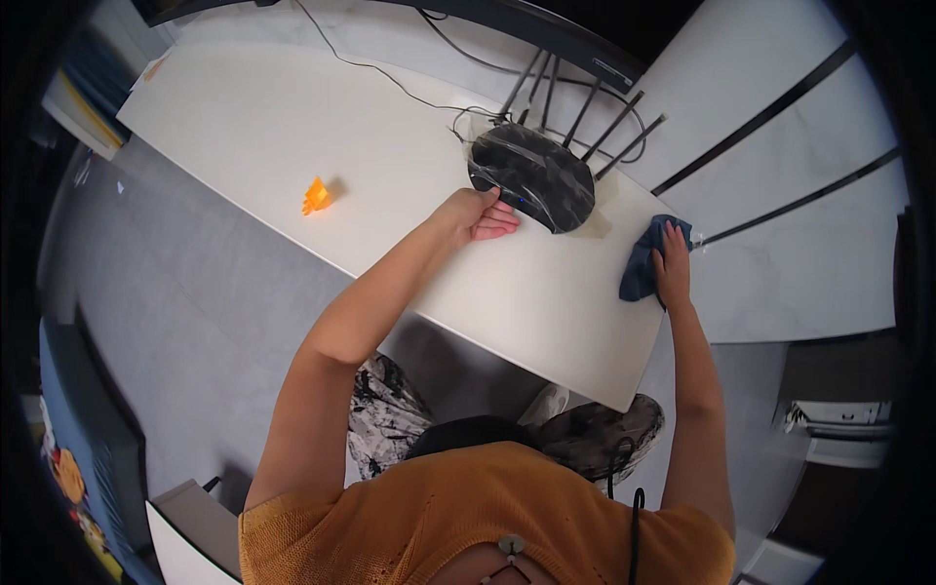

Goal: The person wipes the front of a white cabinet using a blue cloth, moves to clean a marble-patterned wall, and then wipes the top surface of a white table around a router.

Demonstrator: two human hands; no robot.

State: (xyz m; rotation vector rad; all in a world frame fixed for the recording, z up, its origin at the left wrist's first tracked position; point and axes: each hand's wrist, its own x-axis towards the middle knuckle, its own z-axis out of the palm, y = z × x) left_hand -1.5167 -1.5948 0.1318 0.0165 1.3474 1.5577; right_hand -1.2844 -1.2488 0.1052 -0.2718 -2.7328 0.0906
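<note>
A black router [534, 175] with several upright antennas, wrapped in clear plastic film, sits at the back of the white table. My left hand [485, 215] is at its front edge, the thumb touching the casing. The other fingers of that hand stretch out just in front of the router, with nothing visible in them. At the table's right end, my right hand [673, 265] presses on a dark blue cloth [641, 268], fingers lying over it. Part of the cloth bunches out to the left of the hand.
An orange, crumpled-looking small object [316, 196] lies on the left part of the white table [244, 112]. Thin black cables [390, 80] run behind the router. A dark screen [546, 44] stands along the back. Marbled white wall panels with black strips [765, 117] flank the right side.
</note>
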